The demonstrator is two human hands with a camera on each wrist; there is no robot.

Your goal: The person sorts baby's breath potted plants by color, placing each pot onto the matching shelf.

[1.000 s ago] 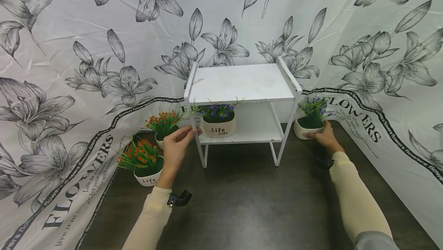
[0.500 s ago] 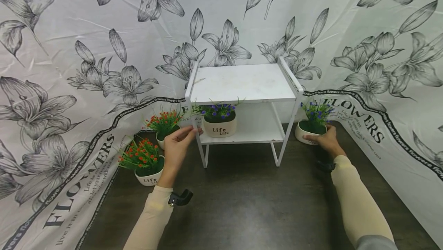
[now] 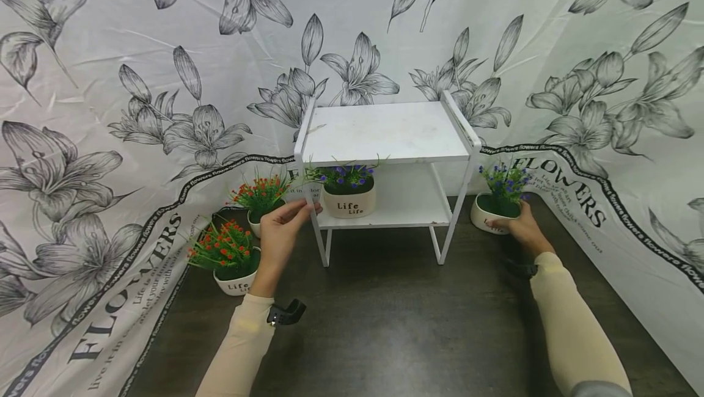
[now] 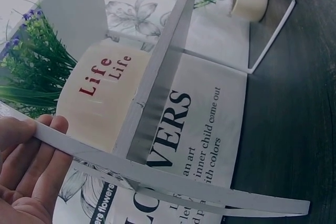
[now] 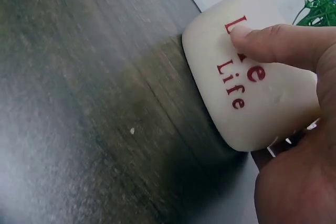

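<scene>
My left hand [image 3: 279, 235] pinches the front left upright [image 4: 94, 149] of a white two-tier shelf [image 3: 385, 131], thumb on one side and fingers curled on the other. Just inside that upright, a cream oval pot [image 3: 349, 206] marked "Life" sits on the lower tier with purple flowers in it. To the right of the shelf, my right hand [image 3: 525, 227] grips a similar cream pot [image 5: 210, 51] of purple-blue flowers [image 3: 505, 182]. In the right wrist view the thumb [image 5: 278, 45] presses over the lettering, and the pot's base is right at the dark tabletop. The other fingers are mostly hidden.
Left of the shelf stand two cream pots with orange-red flowers, one nearer [image 3: 233, 284] and one behind [image 3: 254, 226]. A white cloth [image 3: 209, 49] printed with lilies and "FLOWERS" hangs behind and along both sides of the dark table [image 3: 379, 324].
My right hand and its flower pot have shifted slightly to the right and toward me. The left hand stays on the shelf upright, and the shelf has not moved.
</scene>
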